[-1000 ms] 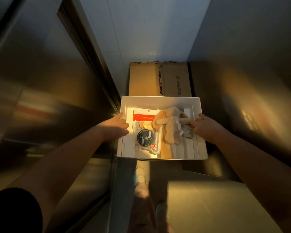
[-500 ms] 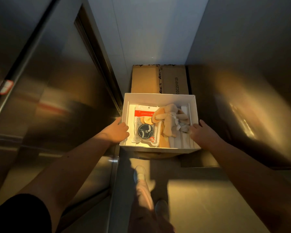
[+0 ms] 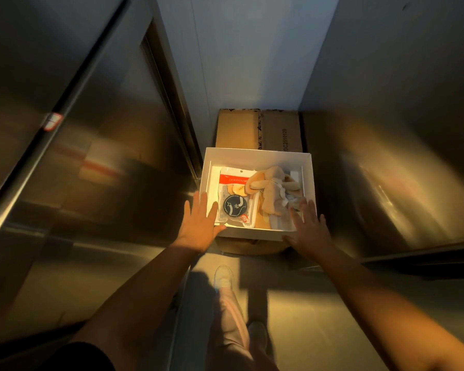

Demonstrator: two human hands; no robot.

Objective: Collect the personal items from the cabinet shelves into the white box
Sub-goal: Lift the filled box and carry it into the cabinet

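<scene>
The white box [image 3: 257, 155] sits low on top of a brown cardboard carton, between two metal cabinets. Inside lie a clear packet with a red header and a dark round disc [image 3: 235, 206], and a beige plush toy [image 3: 272, 192] on the right. My left hand [image 3: 200, 223] hovers with straight, spread fingers over the box's near left corner. With fingers spread the same way, my right hand [image 3: 310, 228] is over the near right corner. Neither hand holds anything.
A brown cardboard carton [image 3: 257, 128] stands under and behind the box, against a pale wall. Steel cabinet faces [image 3: 78, 156] rise on the left, and another steel surface [image 3: 399, 183] on the right. My legs and shoes [image 3: 224, 277] stand on the floor below.
Both hands have let go of the box's sides and drawn back toward me with fingers now spread. The box has gone lower and farther, resting on the carton.
</scene>
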